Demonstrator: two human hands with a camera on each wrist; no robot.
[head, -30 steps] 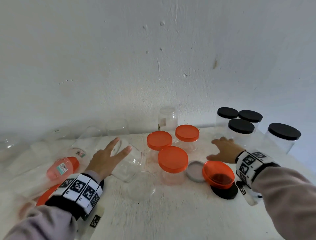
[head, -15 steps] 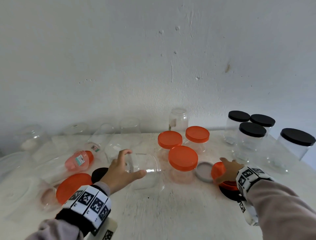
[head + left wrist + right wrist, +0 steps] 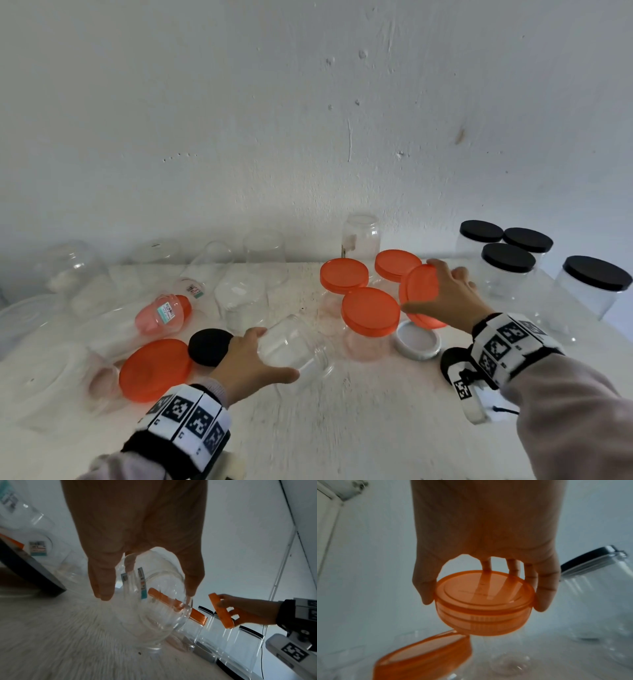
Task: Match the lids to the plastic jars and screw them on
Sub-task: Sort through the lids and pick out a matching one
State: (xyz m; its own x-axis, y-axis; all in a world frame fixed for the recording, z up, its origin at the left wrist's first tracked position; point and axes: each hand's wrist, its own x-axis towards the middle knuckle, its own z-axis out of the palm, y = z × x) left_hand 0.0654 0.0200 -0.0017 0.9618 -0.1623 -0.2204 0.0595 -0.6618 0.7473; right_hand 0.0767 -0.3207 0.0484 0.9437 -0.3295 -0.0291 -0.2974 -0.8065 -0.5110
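Head view shows the big white table (image 3: 342,428) full of jars, and two things have changed in the last second. The clear, round plastic jar with no lid (image 3: 294,349) lay further back on its side before — now the left hand (image 3: 250,366) has it and has pulled it nearer, and it is tipped up off the table. The fingers and thumb are curled round the jar's sides; the left wrist view shows them (image 3: 102,582) spread wide on the clear wall.

The round, see-through orange plastic lid (image 3: 419,294) has changed too. It lay on a flat black lid by the white lid (image 3: 418,341), and now the right hand (image 3: 448,298) holds it up in the air, tilted on its edge, near the three jars with orange lids (image 3: 370,310). The right wrist view shows the thumb and fingers (image 3: 546,595) pinching its rim from both sides.

So each hand has one half of a pair — I think the next job is to bring them together and twist. Many bare jars wait at the left.
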